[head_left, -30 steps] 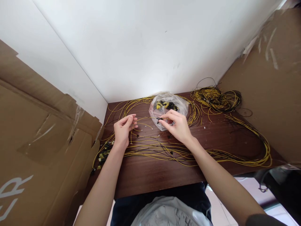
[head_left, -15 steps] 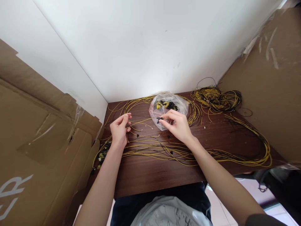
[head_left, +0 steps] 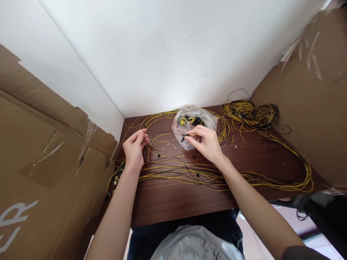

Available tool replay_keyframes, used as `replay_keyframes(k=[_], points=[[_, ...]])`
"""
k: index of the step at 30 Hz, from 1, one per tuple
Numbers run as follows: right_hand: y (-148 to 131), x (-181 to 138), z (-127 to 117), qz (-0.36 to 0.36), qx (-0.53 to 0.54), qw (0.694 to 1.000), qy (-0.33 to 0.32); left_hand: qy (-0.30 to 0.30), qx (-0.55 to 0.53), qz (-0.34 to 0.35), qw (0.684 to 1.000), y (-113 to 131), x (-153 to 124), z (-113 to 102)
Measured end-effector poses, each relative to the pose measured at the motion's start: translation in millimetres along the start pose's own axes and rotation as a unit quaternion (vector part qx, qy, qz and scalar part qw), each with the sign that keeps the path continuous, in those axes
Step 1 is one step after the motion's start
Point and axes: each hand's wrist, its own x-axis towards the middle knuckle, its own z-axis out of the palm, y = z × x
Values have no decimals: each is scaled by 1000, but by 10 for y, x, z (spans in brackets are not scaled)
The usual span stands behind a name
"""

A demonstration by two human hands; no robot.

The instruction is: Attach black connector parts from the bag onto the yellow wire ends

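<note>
My right hand (head_left: 204, 141) pinches a small black connector (head_left: 184, 135) between thumb and fingers, just in front of the clear plastic bag (head_left: 179, 124). A thin dark wire (head_left: 159, 133) runs from this connector leftward to my left hand (head_left: 135, 144). The thumb and index finger of that hand are closed on the wire. Inside the bag lie black and yellow small parts (head_left: 193, 120). Yellow wires (head_left: 162, 136) with small end terminals lie on the table between my hands.
A long bundle of yellow and black wires (head_left: 305, 178) stretches across the brown table (head_left: 173, 206). A tangled wire heap (head_left: 246, 113) sits at the back right. Cardboard (head_left: 54, 151) stands at both sides, a white wall (head_left: 168, 54) behind. Another plastic bag (head_left: 195, 245) is at my lap.
My left hand has moved a little to the left along the wire, away from the connector. My right hand has stayed almost in place with the connector.
</note>
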Motion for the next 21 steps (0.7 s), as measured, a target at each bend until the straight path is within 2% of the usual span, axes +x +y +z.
replay_keyframes(k=[5,9,12,14,16,18,20,21], points=[[16,0,8,0,-6,1000,1,-36,-48,-15,998,70,-10,-4],[24,-4,2,42,30,999,-16,-59,-59,-15,996,110,-14,3],[26,7,-28,68,61,995,-43,-40,11,7,999,74,15,-27],[31,19,-51,73,69,993,-62,-6,103,53,993,28,37,-53],[38,24,-61,71,64,993,-73,29,218,155,963,-8,36,-62],[42,18,-48,56,44,995,-75,44,333,286,897,-18,-5,-39],[35,0,-12,27,8,997,-74,13,410,390,825,-9,-80,15],[28,-14,14,11,-10,997,-74,-28,427,428,796,-4,-124,49]])
